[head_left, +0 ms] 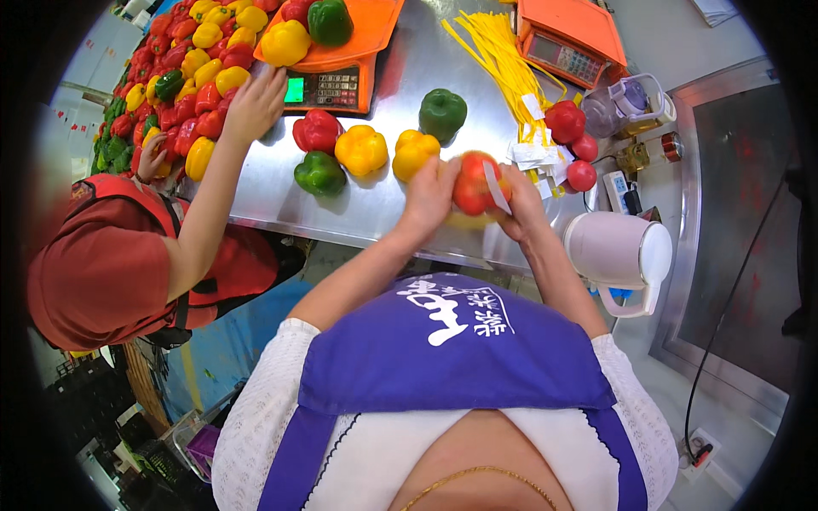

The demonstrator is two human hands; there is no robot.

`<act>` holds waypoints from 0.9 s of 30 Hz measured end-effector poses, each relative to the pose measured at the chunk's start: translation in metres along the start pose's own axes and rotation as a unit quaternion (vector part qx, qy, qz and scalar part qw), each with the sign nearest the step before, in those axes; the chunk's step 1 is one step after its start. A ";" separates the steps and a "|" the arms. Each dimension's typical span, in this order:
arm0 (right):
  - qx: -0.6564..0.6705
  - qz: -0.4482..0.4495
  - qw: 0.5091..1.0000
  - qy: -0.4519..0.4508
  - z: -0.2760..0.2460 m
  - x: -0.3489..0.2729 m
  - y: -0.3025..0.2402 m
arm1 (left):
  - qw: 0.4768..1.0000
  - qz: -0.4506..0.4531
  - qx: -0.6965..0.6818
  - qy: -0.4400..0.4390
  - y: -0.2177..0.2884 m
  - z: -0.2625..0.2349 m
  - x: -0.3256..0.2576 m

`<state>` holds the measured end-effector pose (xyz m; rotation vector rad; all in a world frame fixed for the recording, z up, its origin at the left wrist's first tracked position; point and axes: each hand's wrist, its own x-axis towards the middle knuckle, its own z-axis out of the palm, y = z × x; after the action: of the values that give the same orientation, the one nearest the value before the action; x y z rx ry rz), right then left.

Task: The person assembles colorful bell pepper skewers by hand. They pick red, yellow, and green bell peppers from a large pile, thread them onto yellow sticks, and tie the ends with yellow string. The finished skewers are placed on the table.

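While the half-closed left hand (429, 198) holds a blurred red pepper (469, 184) over the near edge of the metal table (273, 192), the right hand (521, 204), fingers curled, grips its right side beside a white strip (496, 187); a green pepper (319, 175) lies farther left.

Loose peppers (361, 152) lie right of the pepper pile (185, 106)

Pale kettle (601, 247) near a white power strip (613, 186), wall socket (709, 440) lower right.
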<state>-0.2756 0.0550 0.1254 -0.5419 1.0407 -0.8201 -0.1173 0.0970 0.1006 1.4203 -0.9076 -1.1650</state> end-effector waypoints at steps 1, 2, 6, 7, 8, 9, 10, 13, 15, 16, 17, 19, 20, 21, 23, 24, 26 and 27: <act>0.025 -0.009 1.000 -0.009 0.017 -0.001 -0.009 | 0.999 -0.041 0.007 -0.007 0.027 -0.011 0.004; 0.018 -0.021 0.999 -0.039 0.026 0.008 -0.011 | 0.998 -0.043 -0.055 -0.004 0.037 -0.021 0.011; 0.011 0.006 0.998 -0.065 0.072 0.050 -0.011 | 0.994 -0.066 -0.083 -0.002 0.060 -0.066 0.047; 0.043 0.018 0.998 -0.052 0.080 0.063 0.000 | 0.990 -0.104 -0.095 -0.004 0.060 -0.072 0.051; 0.039 0.024 0.998 -0.044 0.082 0.070 0.008 | 0.984 -0.143 -0.110 -0.006 0.061 -0.074 0.053; 0.036 0.029 0.998 -0.035 0.081 0.076 0.014 | 0.976 -0.182 -0.123 -0.010 0.062 -0.078 0.056; 0.023 0.034 0.998 -0.040 0.080 0.084 0.015 | 0.979 -0.148 -0.132 -0.039 0.038 -0.087 0.070; 0.008 0.054 0.998 -0.038 0.073 0.084 0.015 | 0.969 -0.146 -0.199 -0.013 0.032 -0.079 0.073; 0.013 0.062 0.997 -0.040 0.079 0.069 0.008 | 0.959 -0.164 -0.229 -0.016 0.027 -0.081 0.075; 0.029 0.052 0.997 -0.038 0.074 0.075 0.013 | 0.954 -0.173 -0.243 -0.022 0.024 -0.080 0.077; 0.024 0.047 0.998 -0.027 0.072 0.082 0.020 | 0.949 -0.182 -0.255 -0.024 0.020 -0.081 0.079; 0.013 0.038 0.999 -0.005 0.069 0.093 0.031 | 0.961 -0.184 -0.201 -0.048 -0.007 -0.092 0.093; -0.027 0.030 0.999 0.004 0.069 0.094 0.032 | 0.965 -0.184 -0.175 -0.059 -0.014 -0.094 0.098; -0.068 0.021 0.997 0.013 0.067 0.093 0.033 | 0.986 -0.136 -0.091 -0.004 -0.024 -0.089 0.099; -0.105 0.005 0.994 0.015 0.067 0.090 0.034 | 0.990 -0.037 0.083 0.107 -0.029 -0.072 0.090; -0.104 -0.003 0.995 0.006 0.068 0.088 0.033 | 0.988 -0.002 0.095 0.120 -0.030 -0.070 0.091; -0.088 -0.025 0.996 0.006 0.062 0.090 0.035 | 0.981 0.047 0.148 0.114 -0.018 -0.068 0.085; -0.075 -0.040 0.996 0.013 0.056 0.098 0.044 | 0.976 0.071 0.174 0.111 -0.013 -0.067 0.083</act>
<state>-0.1850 0.0028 0.0641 -0.7055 1.1151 -0.8250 -0.0332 0.0366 0.0722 1.6960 -1.0695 -0.7445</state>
